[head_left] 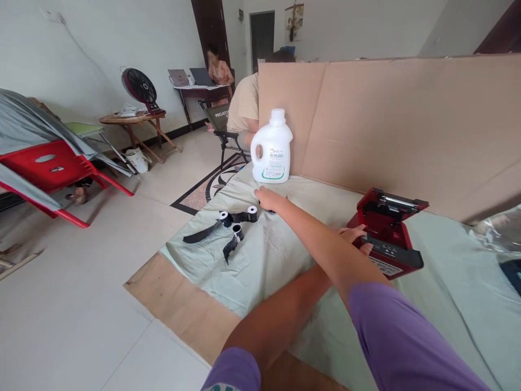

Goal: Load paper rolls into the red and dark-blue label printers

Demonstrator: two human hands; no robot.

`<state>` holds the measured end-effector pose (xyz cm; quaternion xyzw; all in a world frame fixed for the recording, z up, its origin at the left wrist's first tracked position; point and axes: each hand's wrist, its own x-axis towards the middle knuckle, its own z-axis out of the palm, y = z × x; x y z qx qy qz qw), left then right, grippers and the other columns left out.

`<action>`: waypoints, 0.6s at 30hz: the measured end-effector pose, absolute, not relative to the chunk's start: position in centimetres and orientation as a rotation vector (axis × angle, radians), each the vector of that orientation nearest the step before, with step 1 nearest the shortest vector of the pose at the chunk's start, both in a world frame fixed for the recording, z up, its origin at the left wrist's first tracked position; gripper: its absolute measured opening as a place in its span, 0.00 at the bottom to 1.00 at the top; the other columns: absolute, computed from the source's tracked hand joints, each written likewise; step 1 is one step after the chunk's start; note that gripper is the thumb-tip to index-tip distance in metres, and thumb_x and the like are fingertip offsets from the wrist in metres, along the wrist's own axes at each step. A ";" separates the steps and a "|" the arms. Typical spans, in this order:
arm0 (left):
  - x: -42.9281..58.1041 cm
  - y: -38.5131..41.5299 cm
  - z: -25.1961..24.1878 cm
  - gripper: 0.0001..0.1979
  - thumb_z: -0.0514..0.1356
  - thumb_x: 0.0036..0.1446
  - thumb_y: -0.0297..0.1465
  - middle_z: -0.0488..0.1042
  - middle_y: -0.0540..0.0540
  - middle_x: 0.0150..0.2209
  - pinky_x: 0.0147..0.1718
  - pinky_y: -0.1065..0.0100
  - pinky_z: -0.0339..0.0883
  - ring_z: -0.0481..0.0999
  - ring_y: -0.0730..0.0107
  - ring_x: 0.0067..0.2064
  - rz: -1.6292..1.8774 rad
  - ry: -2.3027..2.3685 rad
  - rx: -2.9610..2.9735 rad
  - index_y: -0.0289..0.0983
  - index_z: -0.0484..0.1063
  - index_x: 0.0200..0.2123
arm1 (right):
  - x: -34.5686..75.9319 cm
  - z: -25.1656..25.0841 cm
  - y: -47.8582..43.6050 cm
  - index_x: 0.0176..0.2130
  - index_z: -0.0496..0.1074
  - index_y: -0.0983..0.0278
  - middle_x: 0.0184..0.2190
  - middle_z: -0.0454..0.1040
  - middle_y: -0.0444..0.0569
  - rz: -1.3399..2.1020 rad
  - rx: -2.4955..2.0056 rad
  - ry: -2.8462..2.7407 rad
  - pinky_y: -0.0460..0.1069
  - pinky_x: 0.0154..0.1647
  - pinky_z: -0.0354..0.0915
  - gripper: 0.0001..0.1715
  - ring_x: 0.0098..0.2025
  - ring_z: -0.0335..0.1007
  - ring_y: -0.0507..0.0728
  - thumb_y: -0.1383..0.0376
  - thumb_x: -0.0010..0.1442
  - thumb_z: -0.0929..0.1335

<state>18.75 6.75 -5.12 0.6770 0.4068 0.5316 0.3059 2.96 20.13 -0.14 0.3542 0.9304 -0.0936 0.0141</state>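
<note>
The pale cloth [272,255] stretches through six o'clock, a cardboard panel [399,119] walls off two, and the white bottle [272,149] stands at twelve. Between three and four sits the red box [399,260], lid up! The left hand [353,236] is on its near side, fingers parted, though whether they clamp I can't tell. At the centre, the right hand [269,199] curls above a dark piece [272,210]; pinching or merely touching, impossible to say. Opening looks done; closing remains, with three black rolls [238,234] lying loose toward eight.
</note>
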 end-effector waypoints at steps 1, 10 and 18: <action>18.7 6.7 -5.0 0.14 0.61 0.61 0.31 0.72 0.45 0.60 0.62 0.52 0.63 0.70 0.54 0.60 1.421 1.060 1.780 0.43 0.73 0.51 | 2.9 -0.3 20.1 0.52 0.68 0.67 0.54 0.68 0.62 -0.278 1.097 2.891 0.52 0.41 0.66 0.20 0.43 0.70 0.61 0.75 0.59 0.65; 18.7 6.7 -5.2 0.14 0.60 0.63 0.35 0.72 0.48 0.61 0.63 0.54 0.61 0.68 0.58 0.62 1.392 1.057 1.747 0.43 0.72 0.52 | 4.5 3.0 14.5 0.56 0.71 0.62 0.50 0.73 0.54 -0.499 0.571 3.294 0.51 0.48 0.62 0.24 0.49 0.69 0.58 0.74 0.66 0.58; 18.7 6.8 -5.7 0.15 0.58 0.63 0.37 0.73 0.48 0.60 0.59 0.58 0.67 0.71 0.62 0.60 1.481 1.096 1.831 0.45 0.72 0.52 | 4.3 -0.6 8.9 0.53 0.72 0.59 0.44 0.75 0.52 -0.473 0.513 3.196 0.47 0.31 0.56 0.20 0.38 0.71 0.57 0.71 0.62 0.65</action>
